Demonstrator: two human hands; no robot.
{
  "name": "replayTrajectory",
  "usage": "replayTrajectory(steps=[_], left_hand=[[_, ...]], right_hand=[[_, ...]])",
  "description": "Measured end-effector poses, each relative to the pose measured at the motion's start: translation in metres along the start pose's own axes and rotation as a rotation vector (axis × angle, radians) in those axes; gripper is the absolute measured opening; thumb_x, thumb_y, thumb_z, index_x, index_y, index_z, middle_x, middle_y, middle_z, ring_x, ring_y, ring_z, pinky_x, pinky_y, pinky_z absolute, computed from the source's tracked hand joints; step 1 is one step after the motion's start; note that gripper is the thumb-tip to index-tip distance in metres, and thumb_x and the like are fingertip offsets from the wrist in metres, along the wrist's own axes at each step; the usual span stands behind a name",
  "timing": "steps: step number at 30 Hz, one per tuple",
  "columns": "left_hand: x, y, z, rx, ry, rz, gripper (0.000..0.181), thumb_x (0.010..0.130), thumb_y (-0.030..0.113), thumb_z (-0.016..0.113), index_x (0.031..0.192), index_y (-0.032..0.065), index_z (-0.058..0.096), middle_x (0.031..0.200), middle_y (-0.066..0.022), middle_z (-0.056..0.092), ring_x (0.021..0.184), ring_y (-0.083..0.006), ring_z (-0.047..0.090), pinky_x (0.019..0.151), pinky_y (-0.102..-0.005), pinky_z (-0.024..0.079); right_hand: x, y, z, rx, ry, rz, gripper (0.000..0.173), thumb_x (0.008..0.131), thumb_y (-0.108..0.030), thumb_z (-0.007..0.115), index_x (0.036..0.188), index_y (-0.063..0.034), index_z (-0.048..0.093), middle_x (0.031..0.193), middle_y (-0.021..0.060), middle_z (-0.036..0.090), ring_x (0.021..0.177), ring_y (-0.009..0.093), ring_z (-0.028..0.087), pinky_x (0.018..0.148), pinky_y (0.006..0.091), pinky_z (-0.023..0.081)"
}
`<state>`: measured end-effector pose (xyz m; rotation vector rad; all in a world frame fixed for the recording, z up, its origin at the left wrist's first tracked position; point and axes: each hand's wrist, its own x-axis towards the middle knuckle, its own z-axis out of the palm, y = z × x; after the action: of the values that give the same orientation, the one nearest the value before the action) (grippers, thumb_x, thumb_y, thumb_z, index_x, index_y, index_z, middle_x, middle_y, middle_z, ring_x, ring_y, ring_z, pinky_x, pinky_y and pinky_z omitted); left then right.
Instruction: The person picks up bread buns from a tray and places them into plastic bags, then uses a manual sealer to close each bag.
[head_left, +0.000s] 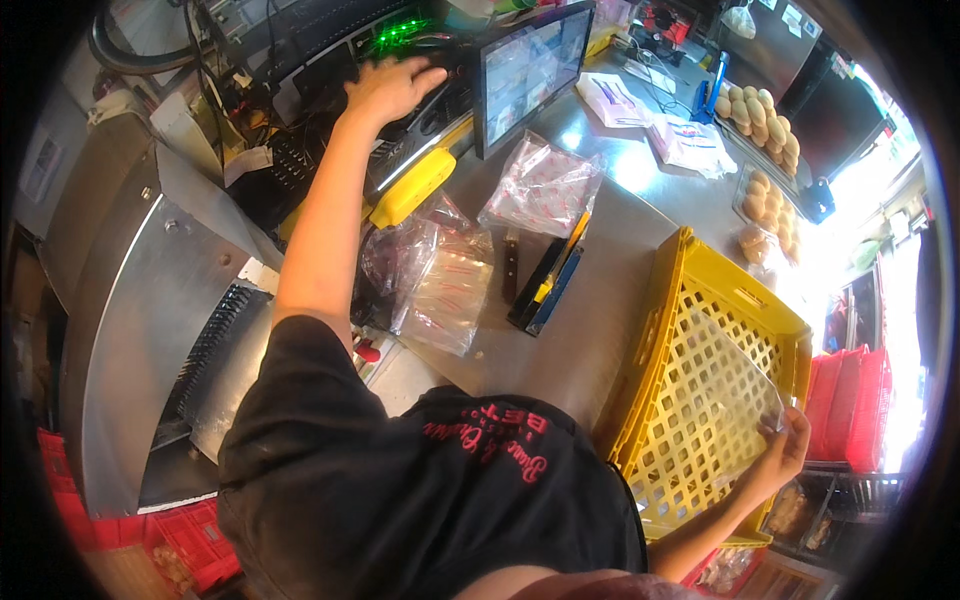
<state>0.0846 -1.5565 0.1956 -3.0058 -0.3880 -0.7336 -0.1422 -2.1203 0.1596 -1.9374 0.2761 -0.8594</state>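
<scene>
My left hand (391, 90) is raised at the upper left with its fingers apart, above dark electronic equipment with green lights (401, 31). Nothing shows in its grasp. At the right, the fingers of my right hand (786, 444) pinch the corner of a clear plastic bag (731, 382). The bag lies across the lattice of a yellow plastic crate (652, 345). On the metal table (570, 360), between my arms, are a stack of clear bags with red print (450, 289), another packet of printed bags (541, 184), a knife with a dark handle (510, 271) and a blue and black box-like holder (549, 281).
A monitor (534, 75) stands beyond the bags, near a yellow power strip (412, 187). Bread rolls (765, 124) are stacked at the upper right. A metal machine with a toothed row (210, 345) stands at my left. Red crates (847, 409) stand at the right.
</scene>
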Motion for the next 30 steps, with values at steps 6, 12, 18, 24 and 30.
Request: replayTrajectory(steps=[6, 12, 18, 24, 30], left_hand=[[0.054, -0.045, 0.033, -0.334, -0.272, 0.308, 0.070, 0.089, 0.066, 0.036, 0.134, 0.0129, 0.048, 0.138, -0.0143, 0.046, 0.129, -0.0286, 0.041, 0.105, -0.0370, 0.032], [0.105, -0.048, 0.032, -0.298, 0.138, 0.122, 0.055, 0.075, 0.036, 0.071, 0.123, 0.0149, 0.054, 0.114, -0.0138, 0.063, 0.103, -0.0321, 0.061, 0.091, -0.0363, 0.046], [0.141, -0.047, 0.061, -0.316, -0.072, 0.115, 0.079, 0.066, 0.037, 0.078, 0.135, 0.0202, 0.043, 0.125, -0.0148, 0.057, 0.116, -0.0308, 0.054, 0.097, -0.0392, 0.043], [0.168, -0.056, 0.077, -0.302, -0.127, 0.123, 0.083, 0.064, 0.037, 0.076, 0.139, 0.0272, 0.040, 0.127, -0.0134, 0.056, 0.119, -0.0310, 0.053, 0.099, -0.0378, 0.040], [0.170, -0.039, 0.068, -0.395, -0.187, 0.193, 0.086, 0.062, 0.036, 0.076, 0.139, 0.0266, 0.040, 0.124, -0.0172, 0.058, 0.114, -0.0311, 0.056, 0.097, -0.0381, 0.043]], right_hand=[[-0.014, 0.016, -0.001, 0.032, -0.012, 0.054, 0.010, 0.089, -0.004, 0.054, 0.095, 0.0005, 0.060, 0.088, 0.0051, 0.059, 0.076, 0.011, 0.057, 0.066, 0.0235, 0.048], [-0.014, 0.014, -0.001, -0.032, 0.029, 0.072, 0.011, 0.088, -0.002, 0.052, 0.096, -0.0004, 0.060, 0.088, 0.0045, 0.059, 0.075, 0.011, 0.056, 0.066, 0.0223, 0.046], [-0.010, 0.013, 0.003, -0.090, 0.022, 0.060, 0.009, 0.089, -0.004, 0.053, 0.094, -0.0014, 0.059, 0.082, 0.0044, 0.058, 0.069, 0.009, 0.055, 0.064, 0.0220, 0.044], [-0.006, 0.011, 0.020, -0.070, -0.031, 0.080, 0.011, 0.092, -0.010, 0.055, 0.096, -0.0015, 0.059, 0.082, 0.0029, 0.059, 0.073, 0.009, 0.055, 0.066, 0.0228, 0.046], [-0.006, 0.002, 0.036, -0.114, -0.007, 0.069, 0.008, 0.091, -0.003, 0.052, 0.092, 0.0000, 0.058, 0.079, 0.0038, 0.057, 0.070, 0.009, 0.053, 0.064, 0.0226, 0.045]])
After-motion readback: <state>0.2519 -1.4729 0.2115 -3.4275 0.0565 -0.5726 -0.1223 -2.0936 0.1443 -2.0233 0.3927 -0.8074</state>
